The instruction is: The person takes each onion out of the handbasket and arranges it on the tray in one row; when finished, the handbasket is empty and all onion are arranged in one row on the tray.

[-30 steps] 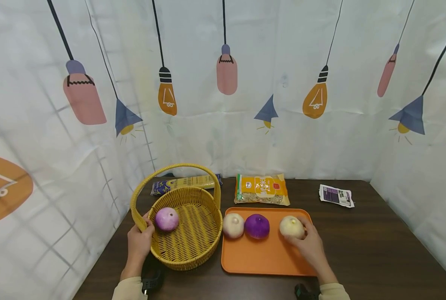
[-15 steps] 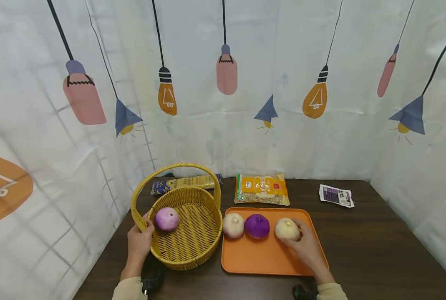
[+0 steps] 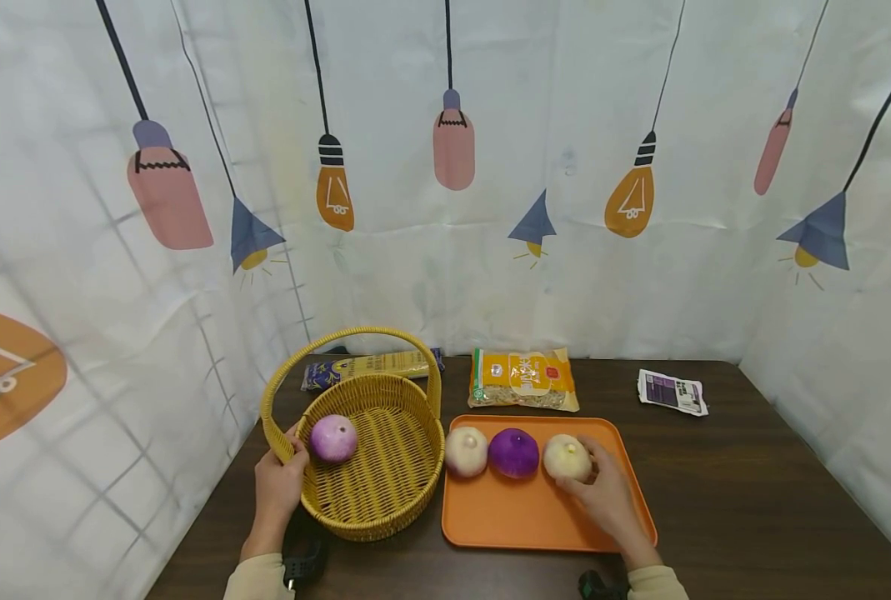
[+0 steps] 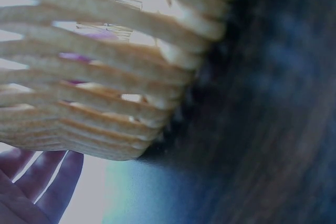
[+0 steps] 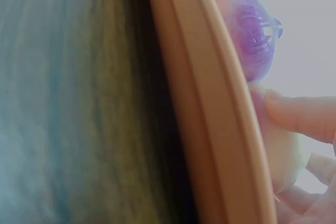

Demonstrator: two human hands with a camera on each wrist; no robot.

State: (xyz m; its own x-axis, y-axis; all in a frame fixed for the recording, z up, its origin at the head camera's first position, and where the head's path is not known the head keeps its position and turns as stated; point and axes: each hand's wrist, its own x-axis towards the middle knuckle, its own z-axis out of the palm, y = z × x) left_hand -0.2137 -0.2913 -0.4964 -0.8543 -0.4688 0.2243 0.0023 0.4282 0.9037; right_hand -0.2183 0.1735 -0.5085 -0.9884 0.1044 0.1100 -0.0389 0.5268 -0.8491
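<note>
My left hand (image 3: 278, 479) holds the left side of a yellow wicker basket (image 3: 373, 521) by its handle base; in the left wrist view its fingers (image 4: 58, 187) lie against the weave. Inside the basket sits a light purple round vegetable (image 3: 333, 438). My right hand (image 3: 606, 492) grips a pale round onion-like vegetable (image 3: 567, 458) at the right of an orange tray (image 3: 520, 521), thumb and fingers about it. Beside it on the tray are a dark purple onion (image 3: 514, 453) and another pale one (image 3: 466, 452). The right wrist view shows the thumb (image 5: 302, 114) pressed on the held vegetable.
Behind the tray lies an orange bag of grain (image 3: 523, 379). A long yellow and blue packet (image 3: 370, 365) is behind the basket. A small white and purple sachet (image 3: 673, 392) rests at the back right of the dark table (image 3: 745, 492). Printed curtains enclose the table.
The right hand has moved left with the pale vegetable, which now sits close to the dark purple onion. My left hand and the basket have stayed in place.
</note>
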